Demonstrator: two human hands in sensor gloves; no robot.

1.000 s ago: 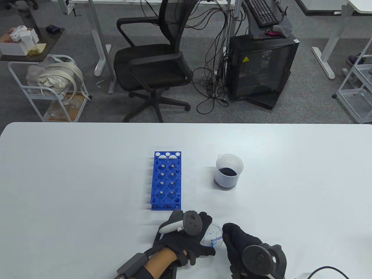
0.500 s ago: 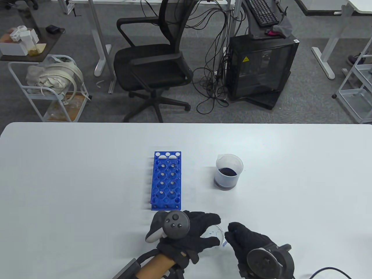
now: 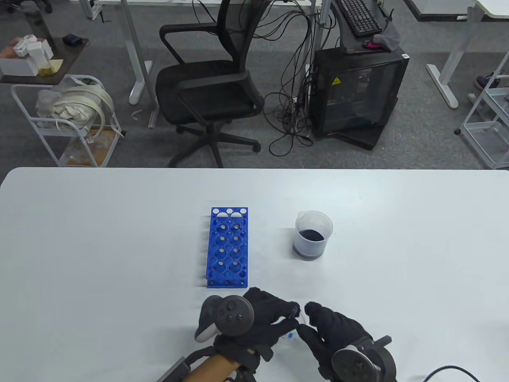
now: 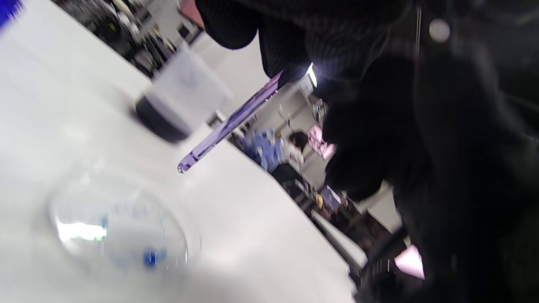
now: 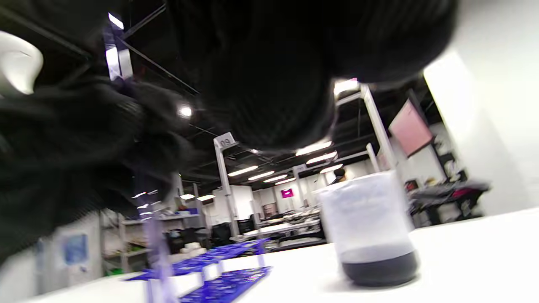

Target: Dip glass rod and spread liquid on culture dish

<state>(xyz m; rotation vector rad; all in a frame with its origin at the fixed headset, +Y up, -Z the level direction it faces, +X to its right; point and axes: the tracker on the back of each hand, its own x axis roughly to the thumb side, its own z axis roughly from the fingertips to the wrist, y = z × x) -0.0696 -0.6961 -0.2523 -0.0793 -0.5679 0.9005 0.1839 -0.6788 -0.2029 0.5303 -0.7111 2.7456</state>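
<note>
The clear culture dish [image 3: 291, 334] lies on the table near the front edge, mostly hidden under both hands, with blue specks in it; it also shows in the left wrist view [image 4: 118, 227]. The glass rod [image 4: 229, 124], tinted purple, slants down with its tip just above the dish. Its upper end is pinched in my left hand's fingers [image 4: 286, 67]. It hangs below the left hand in the right wrist view [image 5: 155, 244]. My left hand [image 3: 295, 316] and right hand [image 3: 306, 318] meet fingertip to fingertip over the dish. The right hand's finger and thumb are apart. The rod is hidden in the table view.
A clear beaker [image 3: 313, 234] with dark liquid stands behind the hands, to the right. A blue tube rack [image 3: 228, 246] with nothing in its holes lies just behind the left hand. A cable [image 3: 445, 372] runs off the front right edge.
The rod tip stuck out of my right hand over the dish; now it is out of sight between the hands. The right hand moved left to meet the left fingers, which closed over the dish.
</note>
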